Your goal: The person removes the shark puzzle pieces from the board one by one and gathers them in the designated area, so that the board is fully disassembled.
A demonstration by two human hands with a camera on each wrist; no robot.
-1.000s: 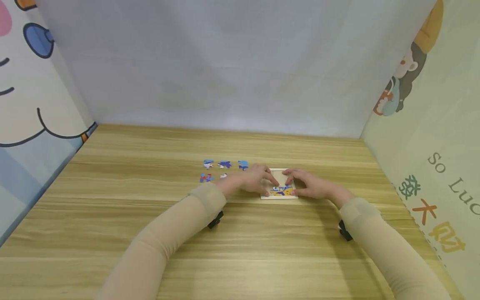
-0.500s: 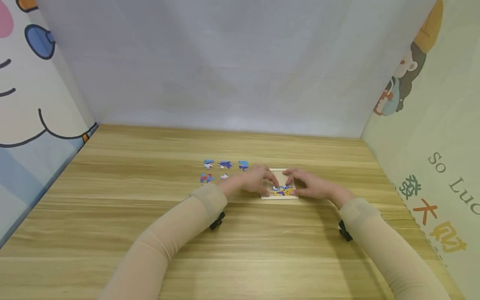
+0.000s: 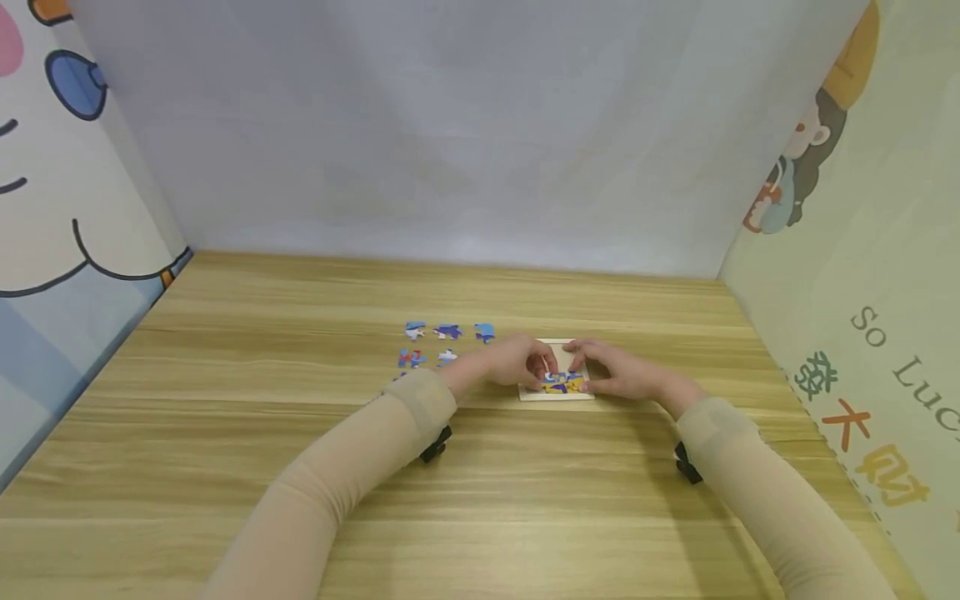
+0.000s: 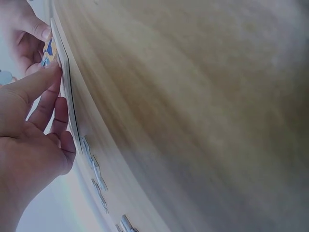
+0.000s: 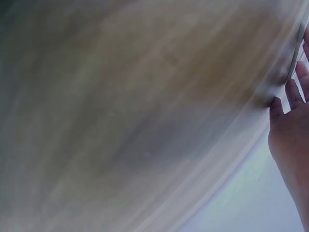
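A light wooden puzzle tray lies on the table in the head view, its near part filled with blue, yellow and purple jigsaw pieces. My left hand lies over the tray's left side, bent fingertips touching the pieces and thumb near the left edge. At the right edge is my right hand, thumb by the yellow pieces and index finger reaching over the bare far part. In the left wrist view the left thumb comes close to a piece. The right wrist view shows little beyond loosely spread fingers.
Several loose jigsaw pieces lie left of the tray, among them a dark blue one, a light blue one and a red and blue one. The left sleeve partly covers one. A pale cloth wall stands behind the table.
My left fingers have bent further and shifted slightly over the pieces in the tray. The right hand stays nearly in place. The whole view has moved slightly.
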